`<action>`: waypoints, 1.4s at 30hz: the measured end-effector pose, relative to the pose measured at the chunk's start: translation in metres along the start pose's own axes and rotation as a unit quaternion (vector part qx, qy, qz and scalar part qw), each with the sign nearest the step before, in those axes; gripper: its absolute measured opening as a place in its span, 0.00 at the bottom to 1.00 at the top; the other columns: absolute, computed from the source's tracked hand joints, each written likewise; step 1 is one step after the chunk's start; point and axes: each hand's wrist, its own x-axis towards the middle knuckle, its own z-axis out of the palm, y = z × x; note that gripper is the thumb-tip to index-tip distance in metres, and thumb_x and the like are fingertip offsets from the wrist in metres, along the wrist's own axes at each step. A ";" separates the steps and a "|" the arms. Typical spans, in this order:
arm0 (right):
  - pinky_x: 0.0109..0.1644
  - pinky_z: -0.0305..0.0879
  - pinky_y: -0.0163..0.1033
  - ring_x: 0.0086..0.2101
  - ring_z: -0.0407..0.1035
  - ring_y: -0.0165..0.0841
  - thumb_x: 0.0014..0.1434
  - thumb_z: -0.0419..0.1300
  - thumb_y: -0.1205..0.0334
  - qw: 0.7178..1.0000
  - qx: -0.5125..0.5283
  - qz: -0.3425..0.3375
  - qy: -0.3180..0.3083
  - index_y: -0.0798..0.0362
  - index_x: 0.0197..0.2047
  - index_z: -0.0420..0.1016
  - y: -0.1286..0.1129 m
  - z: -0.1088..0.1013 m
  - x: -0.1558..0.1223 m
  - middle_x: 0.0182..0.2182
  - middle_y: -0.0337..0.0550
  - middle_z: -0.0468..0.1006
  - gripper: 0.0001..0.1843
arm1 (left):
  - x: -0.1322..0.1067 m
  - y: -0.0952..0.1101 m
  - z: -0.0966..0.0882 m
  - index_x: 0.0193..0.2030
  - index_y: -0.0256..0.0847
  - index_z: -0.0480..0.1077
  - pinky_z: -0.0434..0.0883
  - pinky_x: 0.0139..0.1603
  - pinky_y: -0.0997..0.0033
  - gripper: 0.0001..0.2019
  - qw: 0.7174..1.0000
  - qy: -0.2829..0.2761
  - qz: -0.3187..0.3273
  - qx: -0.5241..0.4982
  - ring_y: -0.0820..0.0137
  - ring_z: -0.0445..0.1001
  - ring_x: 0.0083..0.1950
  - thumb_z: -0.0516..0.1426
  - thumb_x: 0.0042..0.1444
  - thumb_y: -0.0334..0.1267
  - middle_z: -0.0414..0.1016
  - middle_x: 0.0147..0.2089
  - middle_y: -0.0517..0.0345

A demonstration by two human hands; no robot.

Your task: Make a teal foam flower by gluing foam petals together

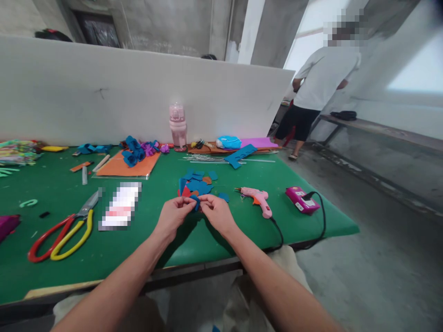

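Between the fingertips of my left hand and my right hand is a small blue felt piece. Both hands pinch it from opposite sides, just above the green table top. Right behind them lies a loose pile of cut blue felt pieces, with a few red and brown ones among them. A pink glue gun rests to the right of my right hand, its nozzle pointing left. Fingers partly cover the held piece, so its full shape is hidden.
Large scissors with red and yellow handles lie left, beside a blurred-out flat item. A magenta power box sits right, its cord hanging over the edge. A pink bottle stands behind. A person is beyond the table.
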 end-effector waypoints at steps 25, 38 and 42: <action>0.30 0.60 0.31 0.24 0.64 0.26 0.51 0.56 0.57 0.997 0.065 0.038 0.008 0.55 0.32 0.72 -0.004 -0.009 0.006 0.24 0.37 0.72 0.10 | 0.004 0.011 -0.019 0.29 0.36 0.67 0.41 0.14 0.81 0.15 0.995 -0.090 -0.037 -0.026 0.85 0.46 0.13 0.63 0.40 0.44 0.55 0.16 0.70; 0.28 0.63 0.32 0.22 0.63 0.25 0.45 0.60 0.55 0.973 0.191 0.128 0.029 0.55 0.31 0.71 -0.004 -0.009 0.006 0.23 0.36 0.72 0.13 | 0.006 0.006 -0.021 0.29 0.36 0.68 0.41 0.14 0.80 0.15 0.992 -0.112 -0.049 -0.029 0.84 0.47 0.13 0.64 0.39 0.44 0.55 0.15 0.69; 0.29 0.64 0.32 0.23 0.64 0.25 0.44 0.62 0.55 0.965 0.216 0.143 0.030 0.55 0.31 0.71 -0.005 -0.009 0.006 0.24 0.37 0.72 0.13 | 0.006 0.006 -0.020 0.29 0.36 0.68 0.41 0.14 0.81 0.15 0.993 -0.107 -0.050 -0.027 0.85 0.47 0.14 0.64 0.38 0.44 0.55 0.16 0.69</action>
